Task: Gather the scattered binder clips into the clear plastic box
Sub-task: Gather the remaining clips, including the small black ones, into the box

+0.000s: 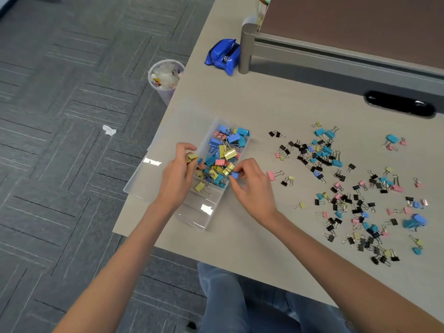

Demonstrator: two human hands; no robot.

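Both hands at the clear rectangular plastic box (204, 213).
My left hand (178, 175) grips a yellow metal binder clip (192, 157); my right hand (252, 187) pinches a small blue binder clip (235, 175).

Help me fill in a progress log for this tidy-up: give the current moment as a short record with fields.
left hand: grips a yellow clip at the box's left wall
right hand: pinches a blue clip at the box's right edge
clear plastic box: far part piled with mixed-colour clips, near end bare
loose clips: many scattered on the table, right of the box
progress: partly done
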